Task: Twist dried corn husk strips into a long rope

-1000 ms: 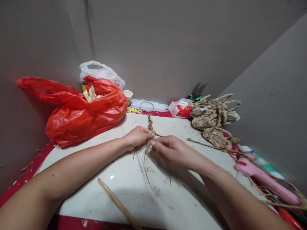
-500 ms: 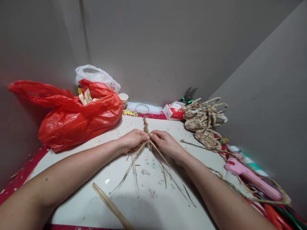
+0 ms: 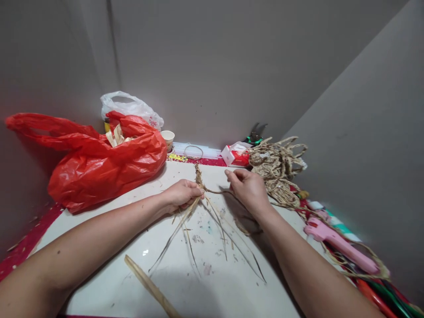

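Pinching the braided straw cord (image 3: 199,176) at its working end with left hand (image 3: 181,195), fingers clamped on the braid so it can't unravel. Right hand (image 3: 249,189) closed on a single strand (image 3: 217,191), drawn sideways and taut, away from the braid. Loose straw ends (image 3: 212,229) fanned over the desk (image 3: 185,282) below the pinch, kept separate. Finished woven straw pieces (image 3: 278,165), pink glue gun (image 3: 338,244) parked right; red bag (image 3: 99,163) left, within reach.
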A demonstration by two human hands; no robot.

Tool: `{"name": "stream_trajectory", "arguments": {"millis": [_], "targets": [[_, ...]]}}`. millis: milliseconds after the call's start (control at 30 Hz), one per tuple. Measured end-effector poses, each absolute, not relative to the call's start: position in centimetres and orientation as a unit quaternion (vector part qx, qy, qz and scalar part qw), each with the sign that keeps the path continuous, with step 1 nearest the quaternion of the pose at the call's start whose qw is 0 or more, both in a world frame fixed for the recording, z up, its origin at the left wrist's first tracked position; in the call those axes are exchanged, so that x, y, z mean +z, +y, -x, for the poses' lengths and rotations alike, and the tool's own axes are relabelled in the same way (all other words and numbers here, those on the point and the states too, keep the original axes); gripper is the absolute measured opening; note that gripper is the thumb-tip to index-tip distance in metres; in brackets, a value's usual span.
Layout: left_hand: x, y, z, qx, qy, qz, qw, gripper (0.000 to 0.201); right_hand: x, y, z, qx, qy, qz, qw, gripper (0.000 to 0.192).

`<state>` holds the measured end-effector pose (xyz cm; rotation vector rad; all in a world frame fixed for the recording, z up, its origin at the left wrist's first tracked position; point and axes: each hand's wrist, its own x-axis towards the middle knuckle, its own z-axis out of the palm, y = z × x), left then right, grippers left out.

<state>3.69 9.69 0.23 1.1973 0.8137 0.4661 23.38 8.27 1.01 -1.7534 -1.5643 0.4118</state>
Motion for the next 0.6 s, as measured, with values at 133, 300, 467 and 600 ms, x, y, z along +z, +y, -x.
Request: {"name": "stream_trajectory", "arguments": {"millis": [133, 300, 467, 600], "targets": [[0.0, 9.8, -3.5, 0.21, 0.361, -0.549, 0.724, 0.017, 1.5, 7.1, -21.0, 0.364, -0.526, 0.648, 0.412, 0.038], [0.0, 10.0, -3.3, 0.206, 0.319, -0.578, 0.723, 0.021, 0.8, 5.8, -18.8, 0.586, -0.524, 0.542, 0.298, 0.038], [0.6, 10.2, -2.9, 0.171, 0.291, -0.622, 0.706, 0.023, 0.5, 6.2, -19.5, 0.597, -0.523, 0.549, 0.263, 0.039], [0.8, 10.1, -2.8, 0.166, 0.32, -0.669, 0.65, 0.023, 0.3, 6.7, -19.9, 0.655, -0.482, 0.521, 0.259, 0.037]]}}
